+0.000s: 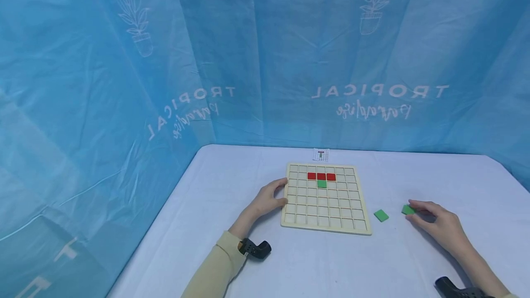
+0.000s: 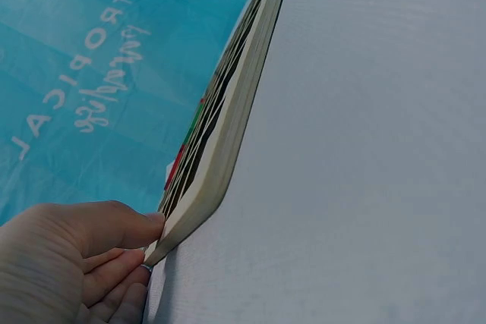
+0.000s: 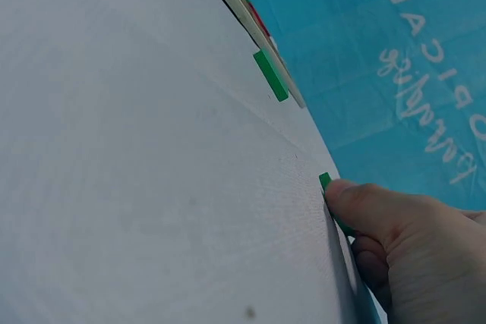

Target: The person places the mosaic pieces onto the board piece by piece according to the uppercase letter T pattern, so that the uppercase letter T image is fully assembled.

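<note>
A pale wooden grid board (image 1: 310, 210) lies on the white table, with three red tiles (image 1: 321, 176) in a row and one green tile (image 1: 321, 184) under the middle one. At the board's left edge, my left hand (image 1: 265, 199) grips the rim (image 2: 199, 206) between thumb and fingers, as the left wrist view shows. To the right of the board, my right hand (image 1: 440, 224) pinches a second green tile (image 1: 407, 209) between thumb and fingers, partly covered by them. Another loose green tile (image 1: 381, 215) lies flat between the board and that hand.
Behind the board lies a small printed card (image 1: 320, 154) with a red and green T pattern on a grid. Blue printed curtains (image 1: 281, 59) hang at the back and left of the table (image 1: 198, 206). Each wrist wears a black camera (image 1: 256, 249).
</note>
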A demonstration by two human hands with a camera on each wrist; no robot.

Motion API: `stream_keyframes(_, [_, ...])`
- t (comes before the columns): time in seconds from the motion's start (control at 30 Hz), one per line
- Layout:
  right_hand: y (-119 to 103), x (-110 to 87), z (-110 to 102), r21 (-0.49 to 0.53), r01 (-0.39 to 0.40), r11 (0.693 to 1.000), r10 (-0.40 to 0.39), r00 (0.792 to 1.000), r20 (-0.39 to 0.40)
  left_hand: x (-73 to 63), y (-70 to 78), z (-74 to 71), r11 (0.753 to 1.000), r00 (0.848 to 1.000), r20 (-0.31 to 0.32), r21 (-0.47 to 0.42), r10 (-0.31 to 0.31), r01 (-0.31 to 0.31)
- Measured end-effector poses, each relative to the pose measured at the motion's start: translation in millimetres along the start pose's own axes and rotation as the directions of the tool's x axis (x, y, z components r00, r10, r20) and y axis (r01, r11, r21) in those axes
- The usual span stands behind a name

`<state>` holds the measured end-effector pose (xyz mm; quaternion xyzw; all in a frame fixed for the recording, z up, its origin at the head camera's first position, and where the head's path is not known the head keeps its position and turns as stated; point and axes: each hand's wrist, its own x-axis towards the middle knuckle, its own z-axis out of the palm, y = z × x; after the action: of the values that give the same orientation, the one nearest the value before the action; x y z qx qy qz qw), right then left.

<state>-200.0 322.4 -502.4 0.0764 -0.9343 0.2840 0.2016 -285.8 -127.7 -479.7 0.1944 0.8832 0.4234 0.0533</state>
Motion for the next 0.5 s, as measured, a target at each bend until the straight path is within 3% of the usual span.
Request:
stream_keyframes(0.27, [-1,10.1,-6,0.052,-0.026,0.998,0.027,1.000,-0.008,2.7,-1.1,-1.1,1.000,1.000,-0.005,0.004,-0.004,0.004])
stream_keyframes(0.5, [-28,36.0,-28,0.170,-0.006,0.985,0.012,0.999,-0.033,2.4,-1.8,0.8,1.000,1.000,-0.001,-0.005,-0.017,0.017])
